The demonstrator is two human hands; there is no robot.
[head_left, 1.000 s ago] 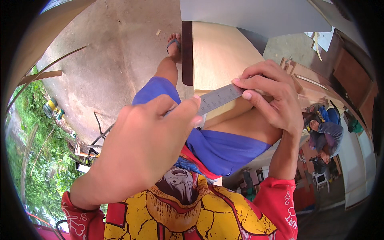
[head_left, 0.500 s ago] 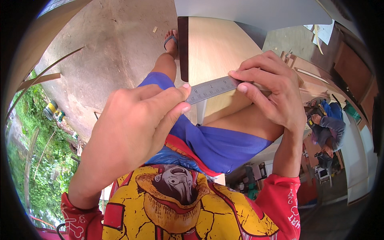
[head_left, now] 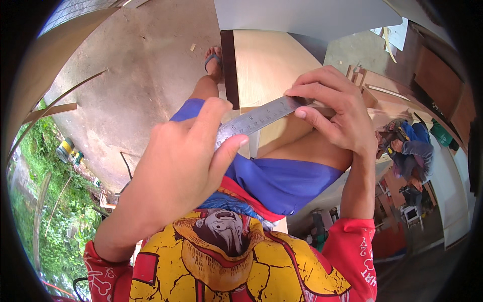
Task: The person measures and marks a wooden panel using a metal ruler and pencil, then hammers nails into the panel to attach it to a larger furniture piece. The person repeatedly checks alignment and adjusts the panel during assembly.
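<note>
A grey steel ruler [head_left: 255, 119] is stretched between my two hands above my lap, tilted a little up toward the right. My right hand [head_left: 336, 108] pinches its right part between thumb and fingers. My left hand [head_left: 183, 151] is around the left part, with thumb and index finger spread along opposite edges of the ruler. That end of the ruler goes out of sight in the hand. Below the ruler are my blue shorts [head_left: 282, 181] and bare thigh.
Beyond the ruler stands a pale wood panel [head_left: 266, 60] with a dark edge strip [head_left: 229, 75]. A grey board [head_left: 302, 17] spans the top. To the right, a person [head_left: 415, 156] crouches among tools and wood pieces. Concrete floor [head_left: 136, 75] and greenery lie at left.
My left thumb and index finger have parted and the hand has shifted left along the ruler, so more markings show. My right hand keeps its pinch.
</note>
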